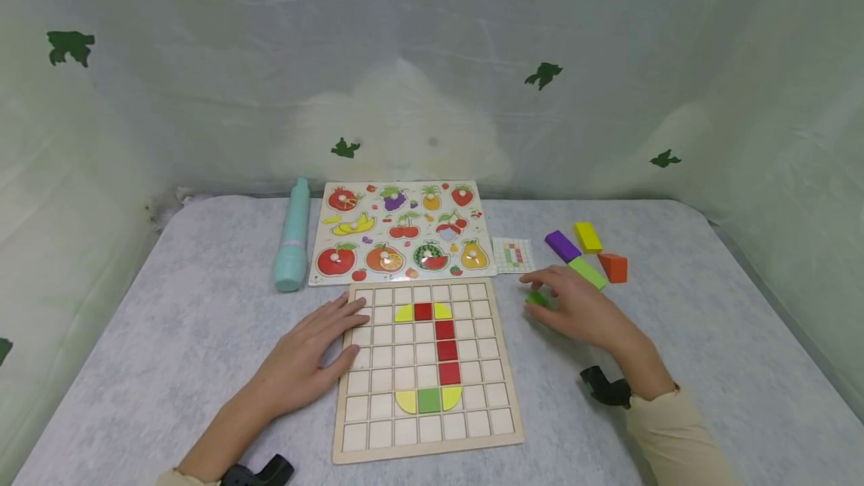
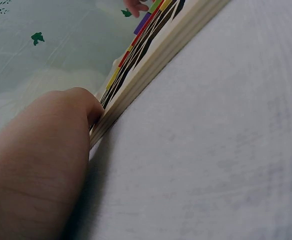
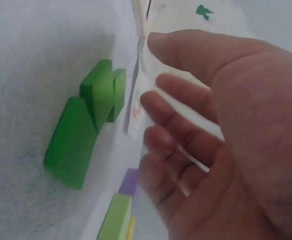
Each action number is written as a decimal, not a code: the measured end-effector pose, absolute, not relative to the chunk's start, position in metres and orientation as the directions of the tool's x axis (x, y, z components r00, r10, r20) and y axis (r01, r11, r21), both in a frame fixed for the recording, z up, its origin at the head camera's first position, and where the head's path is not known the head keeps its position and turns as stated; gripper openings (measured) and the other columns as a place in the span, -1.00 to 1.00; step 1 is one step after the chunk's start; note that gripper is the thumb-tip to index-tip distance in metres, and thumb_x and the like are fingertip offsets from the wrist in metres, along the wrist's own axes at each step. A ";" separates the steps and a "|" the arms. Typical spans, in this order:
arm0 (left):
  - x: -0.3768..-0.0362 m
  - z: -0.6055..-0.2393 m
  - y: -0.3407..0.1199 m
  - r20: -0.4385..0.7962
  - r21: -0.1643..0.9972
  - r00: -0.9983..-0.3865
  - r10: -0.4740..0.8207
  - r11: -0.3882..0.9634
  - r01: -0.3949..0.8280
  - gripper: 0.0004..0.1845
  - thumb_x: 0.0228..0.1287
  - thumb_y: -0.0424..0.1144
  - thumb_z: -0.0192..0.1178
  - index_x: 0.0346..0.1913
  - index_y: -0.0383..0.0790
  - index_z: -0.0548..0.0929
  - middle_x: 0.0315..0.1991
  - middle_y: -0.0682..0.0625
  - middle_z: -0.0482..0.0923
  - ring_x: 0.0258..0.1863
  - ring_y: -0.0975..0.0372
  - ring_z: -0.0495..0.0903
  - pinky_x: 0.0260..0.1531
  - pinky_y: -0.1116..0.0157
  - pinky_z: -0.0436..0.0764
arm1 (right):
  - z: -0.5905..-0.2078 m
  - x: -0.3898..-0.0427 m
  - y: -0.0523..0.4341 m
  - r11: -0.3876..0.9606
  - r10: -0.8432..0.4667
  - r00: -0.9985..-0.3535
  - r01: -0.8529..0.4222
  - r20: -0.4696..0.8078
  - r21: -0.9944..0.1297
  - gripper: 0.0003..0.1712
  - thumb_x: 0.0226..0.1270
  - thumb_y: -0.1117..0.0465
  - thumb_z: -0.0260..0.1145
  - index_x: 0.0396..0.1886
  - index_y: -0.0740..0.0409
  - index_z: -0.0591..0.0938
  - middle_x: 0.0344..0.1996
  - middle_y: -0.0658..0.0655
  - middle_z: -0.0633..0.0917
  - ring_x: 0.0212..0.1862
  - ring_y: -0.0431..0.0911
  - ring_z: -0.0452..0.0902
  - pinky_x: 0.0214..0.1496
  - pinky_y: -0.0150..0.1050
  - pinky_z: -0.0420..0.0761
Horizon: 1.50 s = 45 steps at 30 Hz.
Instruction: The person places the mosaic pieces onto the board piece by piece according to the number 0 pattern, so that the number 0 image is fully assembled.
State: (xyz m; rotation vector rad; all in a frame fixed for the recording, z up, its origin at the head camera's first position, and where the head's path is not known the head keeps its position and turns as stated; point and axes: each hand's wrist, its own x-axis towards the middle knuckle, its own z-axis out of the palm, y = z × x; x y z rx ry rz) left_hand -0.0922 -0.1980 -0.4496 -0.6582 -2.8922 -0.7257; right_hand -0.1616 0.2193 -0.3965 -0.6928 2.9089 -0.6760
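A wooden grid board (image 1: 472,437) lies in front of me. Yellow rounded pieces, red squares (image 1: 447,351) and a green square (image 1: 428,400) sit in its cells. My left hand (image 1: 307,362) rests on the board's left edge, fingers spread and holding nothing. To the right of the board, my right hand (image 1: 577,306) is over small green pieces (image 1: 538,298), which it partly hides in the head view. The right wrist view shows three green pieces (image 3: 73,142) on the table, apart from the loosely bent fingers and thumb. Nothing is in that hand.
Behind the board lies a fruit puzzle (image 1: 418,242), with a small pattern card (image 1: 513,255) beside it. A teal bottle-shaped object (image 1: 292,246) lies at left. Purple (image 1: 563,246), light green (image 1: 587,273), yellow (image 1: 588,238) and orange (image 1: 613,268) blocks lie beyond my right hand.
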 end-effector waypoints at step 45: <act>-0.092 -0.451 -0.199 0.213 0.424 -0.897 0.388 0.790 0.443 -0.48 0.36 -0.10 0.33 0.36 0.01 0.58 0.52 0.13 0.37 0.59 0.10 0.22 0.52 -0.04 0.30 | -0.399 -0.135 0.157 0.714 -0.477 -0.871 -0.464 0.121 -0.525 -0.66 0.27 0.19 0.50 0.06 -0.01 0.78 -0.12 -0.09 0.68 -0.21 -0.16 0.51 -0.33 -0.41 0.58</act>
